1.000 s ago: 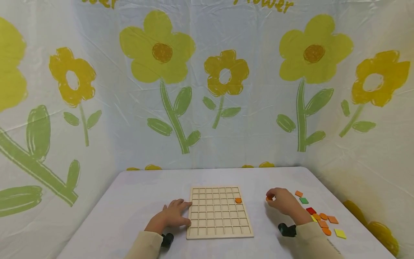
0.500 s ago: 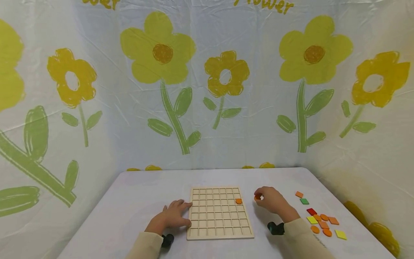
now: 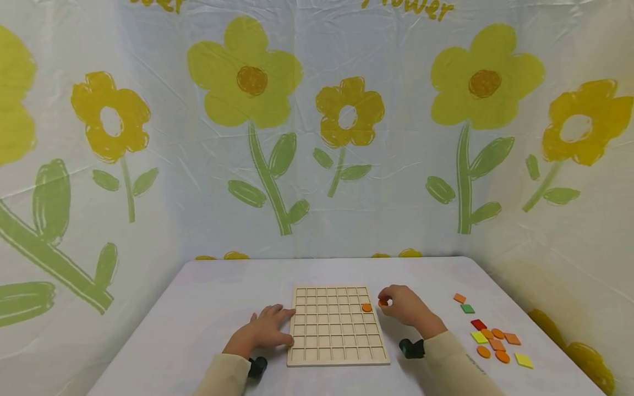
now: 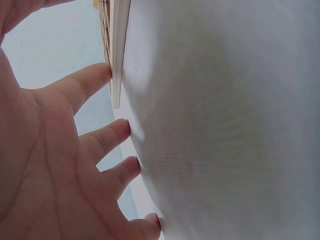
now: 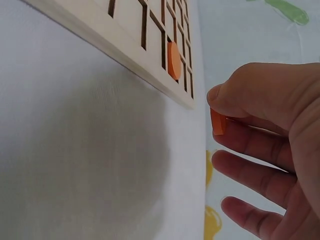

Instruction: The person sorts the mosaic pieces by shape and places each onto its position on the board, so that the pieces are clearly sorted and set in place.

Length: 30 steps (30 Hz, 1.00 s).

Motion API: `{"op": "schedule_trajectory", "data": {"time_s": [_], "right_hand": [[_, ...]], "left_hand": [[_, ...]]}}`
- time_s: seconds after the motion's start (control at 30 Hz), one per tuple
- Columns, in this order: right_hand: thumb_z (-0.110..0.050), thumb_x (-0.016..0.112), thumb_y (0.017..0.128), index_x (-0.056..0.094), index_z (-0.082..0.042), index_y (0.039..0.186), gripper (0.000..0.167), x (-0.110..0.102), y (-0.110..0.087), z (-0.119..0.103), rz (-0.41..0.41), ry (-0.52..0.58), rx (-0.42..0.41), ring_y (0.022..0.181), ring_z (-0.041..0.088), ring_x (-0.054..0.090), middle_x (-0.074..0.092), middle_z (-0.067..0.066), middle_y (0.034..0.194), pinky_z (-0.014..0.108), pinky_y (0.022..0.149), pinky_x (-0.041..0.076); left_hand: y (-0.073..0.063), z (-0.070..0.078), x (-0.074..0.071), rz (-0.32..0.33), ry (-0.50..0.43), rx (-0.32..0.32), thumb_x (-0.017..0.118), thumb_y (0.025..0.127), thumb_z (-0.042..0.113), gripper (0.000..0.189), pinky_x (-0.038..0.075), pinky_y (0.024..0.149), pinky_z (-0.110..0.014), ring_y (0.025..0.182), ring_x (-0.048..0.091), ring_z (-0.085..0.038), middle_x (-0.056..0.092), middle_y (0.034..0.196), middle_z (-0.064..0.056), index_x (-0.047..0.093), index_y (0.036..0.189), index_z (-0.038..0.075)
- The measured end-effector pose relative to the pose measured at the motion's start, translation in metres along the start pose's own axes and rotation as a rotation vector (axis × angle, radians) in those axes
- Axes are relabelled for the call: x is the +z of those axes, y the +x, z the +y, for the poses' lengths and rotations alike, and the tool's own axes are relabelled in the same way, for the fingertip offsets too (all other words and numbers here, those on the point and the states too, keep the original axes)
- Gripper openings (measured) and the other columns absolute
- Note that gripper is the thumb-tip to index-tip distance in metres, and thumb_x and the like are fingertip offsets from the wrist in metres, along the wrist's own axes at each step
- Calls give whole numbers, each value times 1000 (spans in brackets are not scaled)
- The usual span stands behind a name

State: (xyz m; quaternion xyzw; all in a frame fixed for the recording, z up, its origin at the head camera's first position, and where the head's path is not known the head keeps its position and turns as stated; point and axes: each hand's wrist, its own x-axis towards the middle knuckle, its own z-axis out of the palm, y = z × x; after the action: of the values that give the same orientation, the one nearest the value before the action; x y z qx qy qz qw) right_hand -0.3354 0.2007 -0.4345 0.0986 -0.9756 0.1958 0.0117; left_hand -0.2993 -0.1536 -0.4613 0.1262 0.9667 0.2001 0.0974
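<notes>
A light wooden grid board (image 3: 334,361) lies on the table, with one orange disc (image 3: 366,307) in a cell near its right edge. My left hand (image 3: 266,328) is at the board's left side, its spread fingers straight; in the left wrist view one fingertip (image 4: 104,71) touches the board's edge. My right hand (image 3: 407,306) pinches another orange disc (image 5: 218,122) between thumb and index finger, just off the board's right edge near the upper rows. Its other fingers (image 5: 250,170) extend loosely below the disc in the right wrist view.
Loose pieces lie on the table (image 3: 238,278) at the right: several orange discs (image 3: 484,352), orange squares (image 3: 512,339), yellow squares (image 3: 523,360), a red square (image 3: 478,324) and a green square (image 3: 468,309). A flower-printed cloth (image 3: 208,220) encloses the table's back and sides.
My right hand has moved left with the pinched orange disc, from near the loose pieces to the board's right edge. The left hand has stayed at the board's left edge.
</notes>
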Motion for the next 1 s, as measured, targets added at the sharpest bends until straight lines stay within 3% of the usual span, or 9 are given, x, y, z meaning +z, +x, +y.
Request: {"op": "schedule_trajectory", "data": {"time_s": [0.27, 0.63, 1.0], "right_hand": [[-14, 74, 83, 72, -9, 103, 21, 9, 5, -6, 4, 5, -15, 84, 15, 56, 66, -1, 92, 37, 81, 54], [-15, 75, 83, 72, -7, 102, 21, 19, 8, -19, 24, -12, -122, 82, 13, 58, 67, -2, 91, 36, 77, 52], [-16, 74, 85, 73, -8, 103, 20, 27, 15, -34, 13, -25, -186, 90, 18, 63, 69, 0, 95, 41, 84, 53]], "left_hand": [[2, -2, 1, -4, 1, 7, 66, 71, 41, 77, 16, 108, -75, 142, 30, -42, 38, 151, -15, 48, 143, 21], [4, -5, 4, -3, -7, 16, 65, 71, 41, 77, 15, 107, -75, 142, 29, -43, 37, 151, -15, 48, 143, 21], [2, -2, 2, -5, -5, 13, 66, 71, 41, 77, 16, 108, -75, 142, 29, -43, 37, 151, -15, 48, 143, 22]]}}
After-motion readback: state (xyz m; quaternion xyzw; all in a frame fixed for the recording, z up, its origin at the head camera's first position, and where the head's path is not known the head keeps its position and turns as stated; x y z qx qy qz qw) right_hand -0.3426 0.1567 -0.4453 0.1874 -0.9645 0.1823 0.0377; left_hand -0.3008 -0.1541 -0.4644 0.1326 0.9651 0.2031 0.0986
